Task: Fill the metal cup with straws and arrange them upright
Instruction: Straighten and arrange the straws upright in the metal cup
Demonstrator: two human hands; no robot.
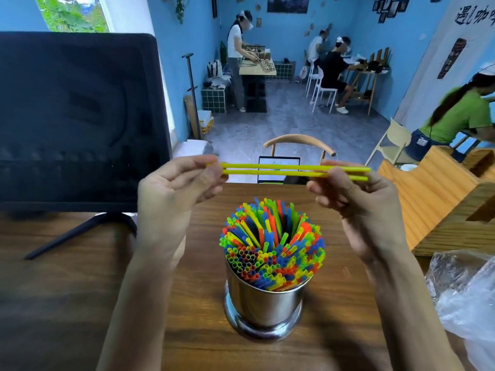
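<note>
A dark wooden table (80, 290) stands in a blue-walled room, and a metal cup (263, 306) sits upright on it, packed with coloured straws (270, 247) standing on end, their open mouths facing up. Left of the cup is a black monitor (77, 119); right of it, crinkled clear plastic (466, 295). Far right of the cup, brush-style characters mark a white wall, not clearly readable. Above the cup, two yellow straws (289, 170) lie level, long axis left to right. The left hand (174, 194) pinches one end, the right hand (359, 196) the other.
</note>
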